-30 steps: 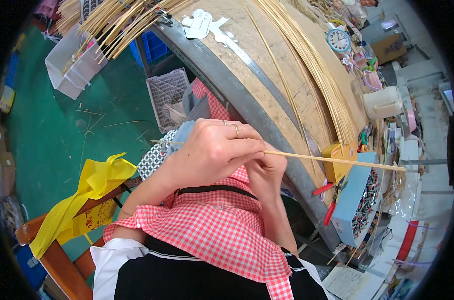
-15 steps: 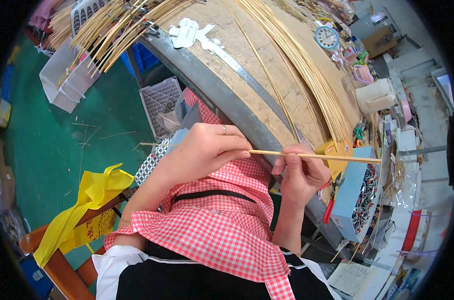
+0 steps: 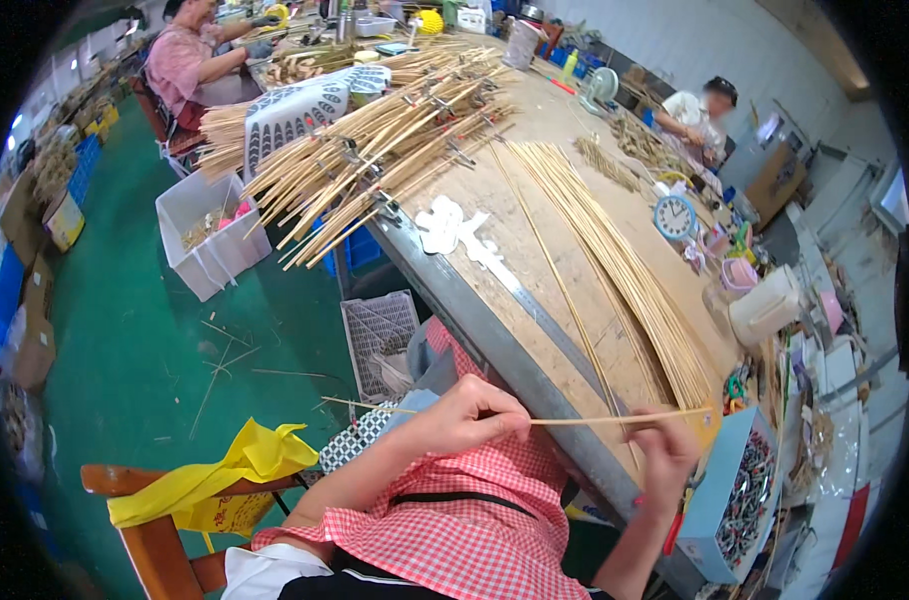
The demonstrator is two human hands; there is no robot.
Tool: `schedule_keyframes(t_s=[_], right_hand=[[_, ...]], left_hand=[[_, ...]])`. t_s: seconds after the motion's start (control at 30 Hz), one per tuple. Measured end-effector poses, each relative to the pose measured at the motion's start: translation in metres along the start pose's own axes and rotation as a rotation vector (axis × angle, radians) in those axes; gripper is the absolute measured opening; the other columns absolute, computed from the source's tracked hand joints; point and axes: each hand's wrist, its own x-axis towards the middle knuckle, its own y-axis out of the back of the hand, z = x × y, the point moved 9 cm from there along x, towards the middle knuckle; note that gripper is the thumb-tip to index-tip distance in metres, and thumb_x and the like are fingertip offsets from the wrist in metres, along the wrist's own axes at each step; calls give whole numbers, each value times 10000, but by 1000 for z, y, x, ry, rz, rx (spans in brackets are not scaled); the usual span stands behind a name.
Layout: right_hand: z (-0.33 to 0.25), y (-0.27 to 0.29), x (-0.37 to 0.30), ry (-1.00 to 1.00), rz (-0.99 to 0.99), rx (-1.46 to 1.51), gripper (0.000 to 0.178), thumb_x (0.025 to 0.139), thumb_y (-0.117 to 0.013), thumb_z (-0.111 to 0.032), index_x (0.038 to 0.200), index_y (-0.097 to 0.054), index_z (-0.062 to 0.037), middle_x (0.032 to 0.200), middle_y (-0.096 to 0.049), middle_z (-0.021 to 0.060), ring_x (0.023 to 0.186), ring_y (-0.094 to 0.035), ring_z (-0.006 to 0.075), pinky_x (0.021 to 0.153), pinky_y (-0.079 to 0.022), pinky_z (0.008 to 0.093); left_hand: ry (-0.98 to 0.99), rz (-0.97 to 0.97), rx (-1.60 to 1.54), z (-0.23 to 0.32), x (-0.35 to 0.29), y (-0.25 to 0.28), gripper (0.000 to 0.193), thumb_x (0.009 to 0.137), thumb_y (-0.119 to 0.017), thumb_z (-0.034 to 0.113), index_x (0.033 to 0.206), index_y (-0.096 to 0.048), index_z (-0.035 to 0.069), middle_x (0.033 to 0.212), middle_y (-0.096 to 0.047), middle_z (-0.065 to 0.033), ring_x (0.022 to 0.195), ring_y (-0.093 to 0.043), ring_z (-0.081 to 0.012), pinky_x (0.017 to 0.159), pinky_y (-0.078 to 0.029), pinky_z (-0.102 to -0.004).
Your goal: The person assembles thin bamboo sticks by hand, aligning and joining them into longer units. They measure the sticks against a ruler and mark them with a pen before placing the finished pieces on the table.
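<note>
My left hand (image 3: 472, 415) is closed on a thin, pale bamboo strip (image 3: 580, 421), which I hold roughly level above my lap. Its thin left end sticks out past my wrist over the patterned cloth. Toward the strip's right end, my right hand (image 3: 665, 450) has its fingers curled around it, a little blurred. On the worktable (image 3: 485, 310) beyond lie a long bundle of similar strips (image 3: 615, 270), a metal ruler (image 3: 535, 310) and white paper cut-outs (image 3: 450, 228). A single strip (image 3: 545, 265) lies between the ruler and the bundle.
Clipped strip bundles (image 3: 395, 140) overhang the table's far left corner. A blue box of clips (image 3: 695, 545) stands at right, near red-handled pliers (image 3: 672, 535). A white bin (image 3: 210, 245) and a grey crate (image 3: 383, 330) sit on the floor. Two other people sit farther off.
The view has tilted up, bringing the far table and two people into sight. My hands appear lower and farther right, with the strip still between them.
</note>
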Motion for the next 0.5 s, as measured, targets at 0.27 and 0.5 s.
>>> schedule_keyframes(t_s=[0.27, 0.5], right_hand=[[108, 351, -79, 180, 347, -1635, 231, 953, -519, -69, 1139, -636, 3, 904, -643, 106, 769, -616, 217, 639, -504, 305], [183, 348, -134, -815, -77, -1389, 355, 922, -580, -237, 1181, -583, 6, 1068, -636, 245, 918, -620, 366, 803, -485, 412]], left_hand=[[-65, 175, 169, 15, -5, 32, 157, 905, -611, 101, 848, -695, -18, 750, -691, -100, 673, -659, -162, 617, -501, -279], [-88, 170, 240, 19, -5, 26, 148, 899, -630, 101, 849, -693, -23, 763, -693, -107, 675, -662, -185, 616, -502, -289]])
